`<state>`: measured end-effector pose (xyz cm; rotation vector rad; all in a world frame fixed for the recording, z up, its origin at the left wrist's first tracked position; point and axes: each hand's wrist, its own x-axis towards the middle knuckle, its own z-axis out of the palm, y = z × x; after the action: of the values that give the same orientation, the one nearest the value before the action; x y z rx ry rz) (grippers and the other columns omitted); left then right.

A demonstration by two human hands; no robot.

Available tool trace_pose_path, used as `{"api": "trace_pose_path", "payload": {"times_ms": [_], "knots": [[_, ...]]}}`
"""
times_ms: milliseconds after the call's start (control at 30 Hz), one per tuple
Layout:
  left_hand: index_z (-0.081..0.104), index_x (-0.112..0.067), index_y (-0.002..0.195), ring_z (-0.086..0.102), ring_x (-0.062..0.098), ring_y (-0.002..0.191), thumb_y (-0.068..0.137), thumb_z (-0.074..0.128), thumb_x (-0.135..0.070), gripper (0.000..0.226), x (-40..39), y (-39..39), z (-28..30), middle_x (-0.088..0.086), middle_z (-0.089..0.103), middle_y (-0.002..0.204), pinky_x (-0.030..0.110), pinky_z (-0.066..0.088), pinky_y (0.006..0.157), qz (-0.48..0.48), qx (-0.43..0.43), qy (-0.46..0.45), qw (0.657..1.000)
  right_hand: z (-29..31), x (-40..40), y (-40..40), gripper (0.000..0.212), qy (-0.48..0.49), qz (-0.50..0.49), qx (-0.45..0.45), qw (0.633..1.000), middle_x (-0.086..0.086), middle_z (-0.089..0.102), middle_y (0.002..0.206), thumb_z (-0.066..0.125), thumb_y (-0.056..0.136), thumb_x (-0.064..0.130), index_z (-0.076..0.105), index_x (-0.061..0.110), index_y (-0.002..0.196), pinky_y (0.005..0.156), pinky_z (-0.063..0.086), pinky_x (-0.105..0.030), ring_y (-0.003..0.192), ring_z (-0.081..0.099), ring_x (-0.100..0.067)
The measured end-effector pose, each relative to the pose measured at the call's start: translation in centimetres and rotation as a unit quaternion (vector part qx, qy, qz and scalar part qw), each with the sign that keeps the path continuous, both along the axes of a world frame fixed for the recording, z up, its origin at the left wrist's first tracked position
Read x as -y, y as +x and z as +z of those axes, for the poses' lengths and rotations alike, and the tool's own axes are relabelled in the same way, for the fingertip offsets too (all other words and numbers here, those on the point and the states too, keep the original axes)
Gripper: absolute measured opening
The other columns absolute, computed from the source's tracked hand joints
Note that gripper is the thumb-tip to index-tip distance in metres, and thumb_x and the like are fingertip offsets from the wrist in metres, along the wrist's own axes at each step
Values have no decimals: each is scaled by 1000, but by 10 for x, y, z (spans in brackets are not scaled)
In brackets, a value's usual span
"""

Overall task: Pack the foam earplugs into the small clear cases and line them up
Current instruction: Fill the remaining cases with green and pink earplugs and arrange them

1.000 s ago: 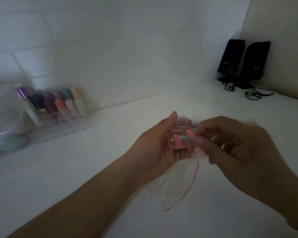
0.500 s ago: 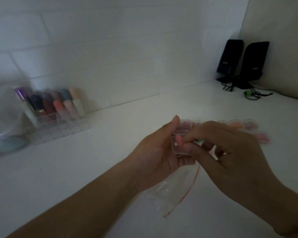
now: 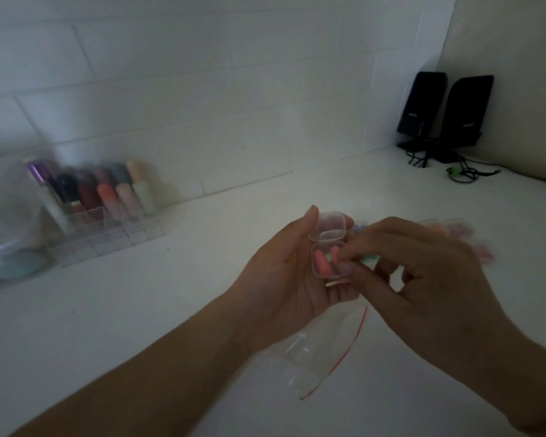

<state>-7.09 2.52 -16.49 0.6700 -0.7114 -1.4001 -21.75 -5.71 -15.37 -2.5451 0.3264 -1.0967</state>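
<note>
Earplug (image 3: 323, 264) in open case (image 3: 327, 258); left hand (image 3: 286, 279) cradles case, right fingertips (image 3: 347, 255) press in.

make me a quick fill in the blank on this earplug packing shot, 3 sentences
1. The small clear case is held in the ___ hand.
2. The lid of the case stands ___.
3. The earplug lying in the case is ___ in colour.

Missing words: left; open; pink
</note>
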Motion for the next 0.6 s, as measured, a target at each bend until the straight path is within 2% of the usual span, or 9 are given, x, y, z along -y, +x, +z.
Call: {"api": "trace_pose_path", "payload": {"times_ms": [67, 133, 200, 233, 300, 367, 433, 500, 600], "knots": [[57, -12, 104, 59, 18, 77, 88, 43, -47, 41, 0, 0, 2, 5, 64, 100, 41, 40, 84, 1, -2, 7, 1000, 3, 0, -2, 8, 11, 4, 0, 1000, 23, 61, 84, 68, 84, 34, 73, 28, 86, 54, 32, -5, 52, 55, -4], [57, -9, 104, 58, 22, 80, 88, 46, -40, 36, 1, 0, 3, 9, 63, 100, 39, 44, 81, 17, -4, 14, 1000, 8, -1, -4, 2, 32, -3, 19, 999, 28, 59, 72, 70, 82, 30, 71, 30, 83, 51, 33, -3, 52, 56, -2], [54, -6, 109, 62, 26, 77, 86, 50, -23, 29, 1, 1, 4, 13, 66, 98, 36, 52, 77, 38, 14, 18, 999, 12, 1, -6, 6, 78, -18, 45, 996, 27, 60, 64, 68, 85, 31, 65, 36, 81, 45, 36, -3, 54, 59, -1], [54, -4, 113, 65, 30, 81, 86, 51, -12, 28, 0, 2, 4, 16, 67, 104, 38, 55, 80, 47, 29, 23, 998, 13, 3, -5, 10, 100, -29, 50, 993, 27, 63, 69, 67, 88, 35, 63, 39, 80, 44, 38, -5, 54, 61, -3], [52, -3, 123, 65, 41, 98, 87, 49, 11, 39, -1, 2, 4, 19, 63, 123, 44, 54, 91, 60, 52, 32, 996, 11, 8, -5, 7, 129, -47, 34, 990, 26, 64, 75, 62, 86, 39, 63, 40, 79, 45, 41, -10, 55, 62, -8], [51, -8, 130, 62, 41, 110, 82, 47, 24, 58, -3, 1, 4, 20, 59, 130, 48, 51, 93, 64, 56, 23, 996, 8, 12, -3, 11, 147, -56, -7, 988, 24, 65, 76, 56, 83, 45, 65, 40, 81, 50, 43, -12, 59, 62, -7], [51, -15, 134, 60, 36, 118, 81, 48, 27, 68, -4, -2, 6, 16, 56, 134, 49, 52, 93, 63, 63, 13, 996, 5, 12, -1, 25, 153, -53, -50, 985, 21, 66, 79, 49, 79, 57, 67, 40, 84, 57, 44, -17, 66, 62, -5], [49, -22, 136, 59, 32, 120, 79, 55, 21, 72, -5, -3, 5, 13, 50, 140, 47, 53, 93, 59, 84, 2, 995, 4, 11, 1, 36, 150, -35, -72, 985, 18, 65, 85, 48, 75, 64, 70, 37, 85, 62, 44, -18, 71, 60, -4], [43, -32, 139, 56, 24, 125, 77, 62, 9, 77, -9, -2, 4, 5, 42, 147, 46, 50, 98, 58, 156, -16, 986, 7, 8, 2, 31, 233, -3, -65, 970, 23, 67, 84, 63, 66, 61, 70, 34, 81, 58, 45, -9, 68, 63, 2]]}}
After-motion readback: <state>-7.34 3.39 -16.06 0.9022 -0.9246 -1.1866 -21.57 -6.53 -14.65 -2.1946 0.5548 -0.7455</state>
